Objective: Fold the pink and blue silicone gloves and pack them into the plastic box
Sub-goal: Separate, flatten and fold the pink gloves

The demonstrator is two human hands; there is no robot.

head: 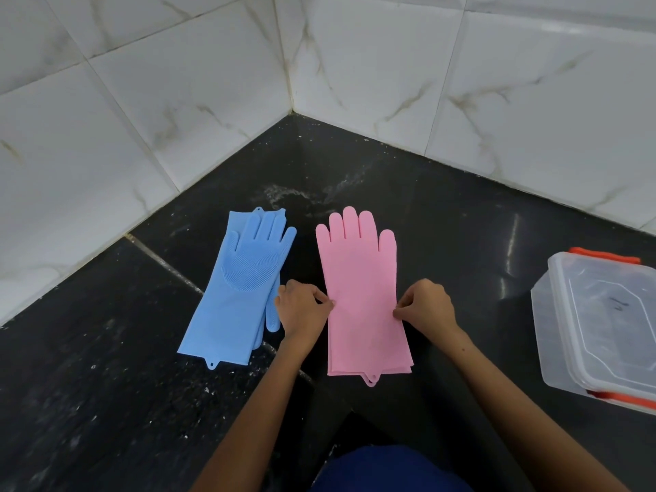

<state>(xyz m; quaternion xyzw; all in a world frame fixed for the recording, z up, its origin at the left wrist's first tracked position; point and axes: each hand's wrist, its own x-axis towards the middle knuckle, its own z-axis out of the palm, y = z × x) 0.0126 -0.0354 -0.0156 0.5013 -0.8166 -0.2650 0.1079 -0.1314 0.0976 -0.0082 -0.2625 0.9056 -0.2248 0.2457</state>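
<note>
In a white-tiled corner, on the dark stone floor point(408, 193), the blue gloves point(239, 289) lie flat just left of the pink gloves point(362, 296). The left hand point(301, 308) and right hand point(427, 307) each pinch a side edge of the pink stack, so folding looks about to begin. Well right of the pink gloves, the plastic box point(600, 328) looks lidded and needs opening before packing.

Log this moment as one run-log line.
left hand: pinches pink gloves | right hand: pinches pink gloves | blue gloves: flat | plastic box: lidded
</note>
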